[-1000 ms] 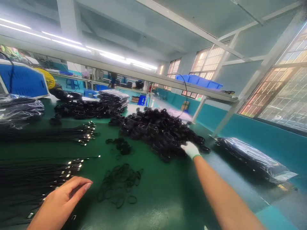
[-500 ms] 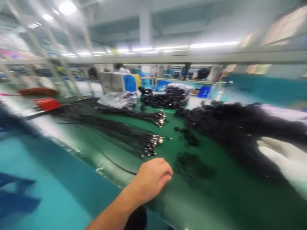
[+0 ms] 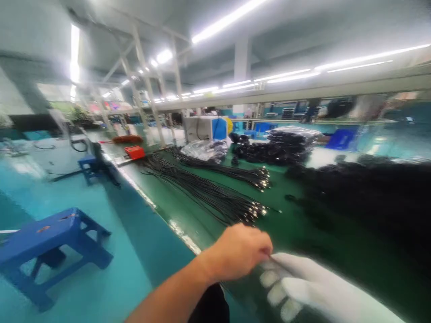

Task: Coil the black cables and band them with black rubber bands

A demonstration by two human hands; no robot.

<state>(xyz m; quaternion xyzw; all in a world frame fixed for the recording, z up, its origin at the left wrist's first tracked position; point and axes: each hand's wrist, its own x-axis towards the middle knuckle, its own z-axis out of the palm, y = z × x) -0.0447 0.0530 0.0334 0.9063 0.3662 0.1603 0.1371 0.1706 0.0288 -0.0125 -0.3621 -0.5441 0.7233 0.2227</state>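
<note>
My bare left hand point(image 3: 237, 252) is closed in a pinch over the table's front part, just below the metal tips of a black cable bundle point(image 3: 215, 195). My right hand point(image 3: 296, 285), in a white glove, meets it at the fingertips with its fingers curled. A thin dark strand runs between the two hands; blur hides what it is and how each hand grips it. A second cable bundle point(image 3: 235, 171) lies farther back. On the right rests a large heap of black coiled pieces point(image 3: 373, 197).
The green table point(image 3: 188, 220) has a worn front edge. Farther back are a red object point(image 3: 135, 152), clear plastic bags point(image 3: 205, 150), a white-and-blue box point(image 3: 205, 128) and black coils point(image 3: 272, 150). A blue stool point(image 3: 50, 237) stands on the floor at left.
My right hand has come from the far right over the black heap to meet my left hand. The view has swung left, bringing the blue stool into sight.
</note>
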